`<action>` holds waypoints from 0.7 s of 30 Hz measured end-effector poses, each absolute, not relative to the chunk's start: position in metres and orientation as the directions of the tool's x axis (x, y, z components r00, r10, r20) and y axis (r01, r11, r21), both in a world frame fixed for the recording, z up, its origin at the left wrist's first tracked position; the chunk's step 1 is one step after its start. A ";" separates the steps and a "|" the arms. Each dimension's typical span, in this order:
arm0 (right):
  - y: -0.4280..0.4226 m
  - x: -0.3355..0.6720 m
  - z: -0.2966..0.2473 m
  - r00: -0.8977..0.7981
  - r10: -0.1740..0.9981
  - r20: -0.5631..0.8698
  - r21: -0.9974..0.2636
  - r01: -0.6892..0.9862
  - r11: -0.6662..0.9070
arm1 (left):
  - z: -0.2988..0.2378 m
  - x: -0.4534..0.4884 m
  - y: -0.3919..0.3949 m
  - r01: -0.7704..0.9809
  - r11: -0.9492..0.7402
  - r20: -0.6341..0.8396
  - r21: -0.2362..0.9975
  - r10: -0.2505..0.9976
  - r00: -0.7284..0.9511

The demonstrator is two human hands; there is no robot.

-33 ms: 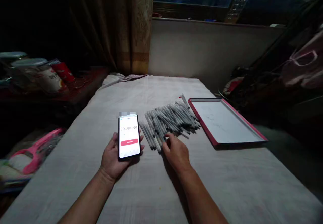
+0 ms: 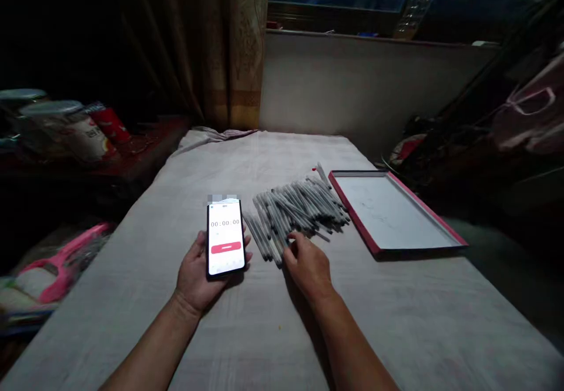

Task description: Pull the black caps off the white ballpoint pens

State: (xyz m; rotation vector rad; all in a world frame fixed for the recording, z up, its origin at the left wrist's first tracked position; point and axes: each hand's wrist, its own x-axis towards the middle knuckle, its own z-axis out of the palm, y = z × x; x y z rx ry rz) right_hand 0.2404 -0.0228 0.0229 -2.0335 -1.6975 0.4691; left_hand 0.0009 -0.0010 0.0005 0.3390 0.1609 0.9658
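A smartphone [image 2: 225, 264] rests face up in my left hand [image 2: 196, 276], its fingers wrapped round the edges. Its lit screen reads 00:00:00 above a red button. To the phone's right lies a heap of slim, clear pens [image 2: 291, 203] with dark ends, most of them roughly side by side. My right hand [image 2: 311, 264] is at the near edge of the heap, thumb and forefinger curled in against the pen ends. What sits between those fingertips is hidden, and the other fingers are tucked under the hand.
A shallow tray-like box lid [image 2: 359, 220] with red and black sides lies right of the pens on the pale tablecloth [image 2: 247, 332]. Lidded jars [image 2: 83, 132] and a red can [image 2: 110, 123] stand at left, above a pink-handled object [image 2: 61, 267]. Behind are a curtain [image 2: 220, 50] and wall.
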 end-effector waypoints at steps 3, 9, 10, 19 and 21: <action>-0.020 0.244 0.021 0.203 0.979 0.017 -0.556 0.816 -0.159 | 0.002 0.003 -0.003 -0.791 0.498 -0.038 0.355 0.853 0.520; -0.015 0.248 0.012 0.240 0.964 0.112 -0.615 0.779 -0.123 | 0.008 0.003 -0.002 -0.779 0.473 -0.058 0.413 0.867 0.496; -0.014 0.248 0.010 0.246 0.959 0.139 -0.628 0.771 -0.107 | 0.011 0.001 -0.001 -0.778 0.453 -0.053 0.435 0.875 0.480; -0.009 0.251 0.000 0.249 0.947 0.203 -0.668 0.742 -0.052 | 0.074 -0.099 -0.026 -0.537 0.012 -0.112 0.844 0.982 -0.154; -0.009 0.252 -0.001 0.230 0.953 0.195 -0.662 0.748 -0.045 | 0.087 -0.147 -0.035 -0.308 0.056 -0.159 0.950 0.934 -0.321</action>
